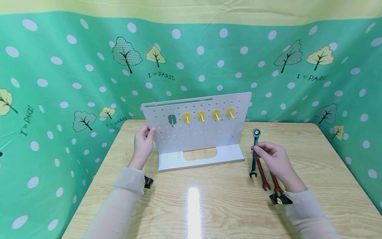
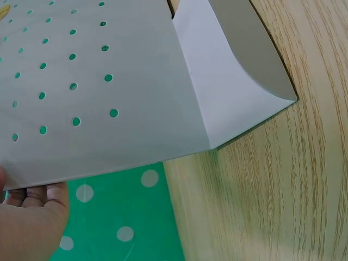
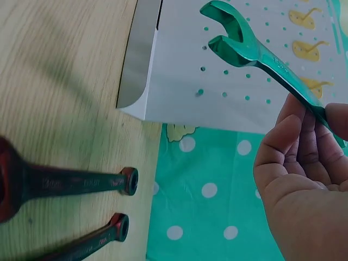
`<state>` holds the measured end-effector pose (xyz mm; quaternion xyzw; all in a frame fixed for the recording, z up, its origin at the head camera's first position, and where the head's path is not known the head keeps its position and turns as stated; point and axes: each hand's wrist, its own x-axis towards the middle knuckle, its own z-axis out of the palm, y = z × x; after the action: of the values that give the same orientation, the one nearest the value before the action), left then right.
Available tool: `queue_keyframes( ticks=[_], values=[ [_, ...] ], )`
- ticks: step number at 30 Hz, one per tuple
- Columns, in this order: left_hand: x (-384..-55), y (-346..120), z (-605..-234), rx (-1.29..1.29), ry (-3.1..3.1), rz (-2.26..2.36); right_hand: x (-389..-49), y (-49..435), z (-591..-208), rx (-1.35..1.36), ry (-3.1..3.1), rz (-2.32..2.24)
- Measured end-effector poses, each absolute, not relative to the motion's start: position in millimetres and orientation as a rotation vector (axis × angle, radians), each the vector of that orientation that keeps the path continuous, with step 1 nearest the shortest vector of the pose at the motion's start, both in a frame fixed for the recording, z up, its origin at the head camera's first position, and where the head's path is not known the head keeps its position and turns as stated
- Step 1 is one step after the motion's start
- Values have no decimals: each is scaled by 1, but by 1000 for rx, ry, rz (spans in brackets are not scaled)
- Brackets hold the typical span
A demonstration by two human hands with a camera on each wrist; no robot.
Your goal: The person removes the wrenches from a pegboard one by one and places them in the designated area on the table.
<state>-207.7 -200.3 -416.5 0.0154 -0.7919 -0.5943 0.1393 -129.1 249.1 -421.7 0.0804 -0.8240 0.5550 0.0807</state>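
My left hand (image 1: 144, 146) grips the left edge of a white pegboard stand (image 1: 197, 132), thumb in front and fingers behind, as the left wrist view also shows. In my right hand (image 1: 273, 159) a shiny green combination wrench (image 1: 254, 156) is pinched between thumb and fingers. Its ring end points up and its open jaw down in the head view. The right wrist view shows that wrench (image 3: 288, 76) raised above the table, its open end in front of the pegboard. Two red wrenches (image 1: 262, 174) lie on the table under the right hand, partly hidden by it.
One green hook (image 1: 172, 119) and several yellow hooks (image 1: 201, 116) are in a row on the pegboard, all bare. The wooden table (image 1: 221, 199) is backed by a green dotted curtain (image 1: 191, 59). The board's base has a cut-out at its middle.
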Motion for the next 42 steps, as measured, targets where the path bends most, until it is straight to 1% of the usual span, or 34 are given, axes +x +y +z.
queue_keyframes(
  ticks=[10,16,25,42],
  values=[
    [-208,-200,-417,50,-2302,-1697,-121,268,-423,102,-2538,1539],
    [-208,-201,-418,48,-2294,-1704,-118,278,-424,88,-2518,1583],
    [-210,-202,-420,29,-2290,-1693,-113,300,-425,7,-2574,1500],
    [-213,-200,-418,71,-2304,-1674,-104,342,-433,-62,-2672,1477]
  ],
)
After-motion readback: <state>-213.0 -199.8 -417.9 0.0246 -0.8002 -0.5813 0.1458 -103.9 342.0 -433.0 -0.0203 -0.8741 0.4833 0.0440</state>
